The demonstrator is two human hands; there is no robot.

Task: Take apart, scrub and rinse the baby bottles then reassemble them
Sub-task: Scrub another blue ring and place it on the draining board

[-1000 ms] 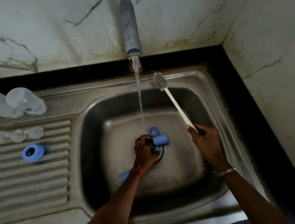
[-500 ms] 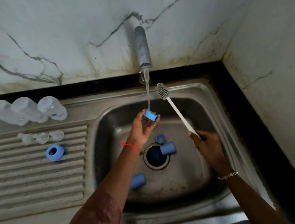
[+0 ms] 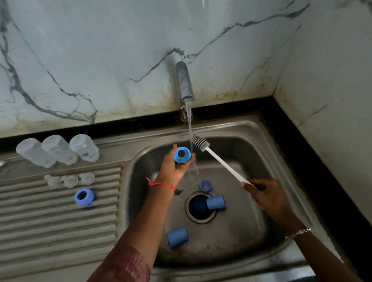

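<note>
The left hand (image 3: pixel 172 168) holds a blue bottle collar (image 3: pixel 181 155) between thumb and curled fingers (image 3: pixel 188 162), just beside the stream running from the tap (image 3: pixel 184 82). The right hand (image 3: pixel 269 195) grips the white handle of a bottle brush (image 3: pixel 222 163), its bristle head up near the water. In the sink (image 3: pixel 235 125) lie two blue caps (image 3: pixel 216 202), one at the drain, and a small blue ring (image 3: pixel 206 186). On the drainboard (image 3: pixel 42 232) sit three clear bottles (image 3: pixel 57 149), three teats (image 3: pixel 69 180) and another blue collar (image 3: pixel 84 197).
</note>
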